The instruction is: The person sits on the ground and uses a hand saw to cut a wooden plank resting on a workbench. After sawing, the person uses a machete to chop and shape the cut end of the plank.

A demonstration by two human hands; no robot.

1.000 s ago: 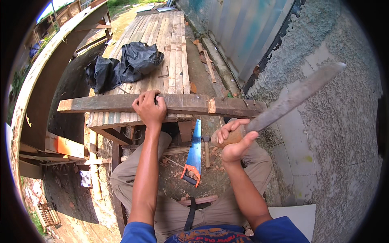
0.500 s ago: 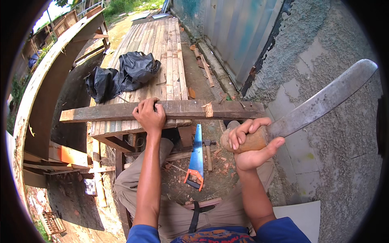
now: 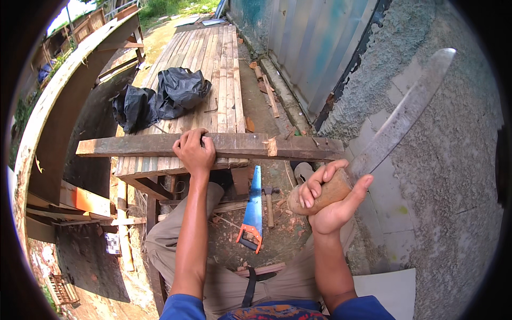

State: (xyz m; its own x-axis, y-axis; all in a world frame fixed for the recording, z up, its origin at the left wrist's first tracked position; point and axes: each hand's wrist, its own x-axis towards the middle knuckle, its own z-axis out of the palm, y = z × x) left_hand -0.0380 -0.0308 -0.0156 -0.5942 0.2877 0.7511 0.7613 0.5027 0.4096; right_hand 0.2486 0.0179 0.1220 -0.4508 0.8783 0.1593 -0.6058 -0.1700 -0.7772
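Observation:
A dark wooden beam (image 3: 240,143) lies crosswise over the near end of a slatted bench, its right end jutting past the bench edge. My left hand (image 3: 194,151) grips the beam from above, fingers curled over its far side. Near that beam's right end, my right hand (image 3: 329,196) is wrapped round the thick wooden handle (image 3: 320,198) of a machete. The machete's blade (image 3: 402,114) points up and to the right, apart from the beam. A pale chipped spot (image 3: 272,146) and several nails show on the beam's right part.
Black plastic bags (image 3: 178,92) rest on the slatted bench (image 3: 213,64). On the ground between my legs lie a handsaw (image 3: 253,208) with an orange and black handle, a hammer (image 3: 270,208) and wood chips. A rough grey wall (image 3: 442,176) stands close on the right; a wooden frame (image 3: 58,117) rises at left.
The machete blade has swung to a steeper angle, its tip moving up and left. My right hand has tilted with it and sits slightly lower. My left hand keeps its grip on the beam.

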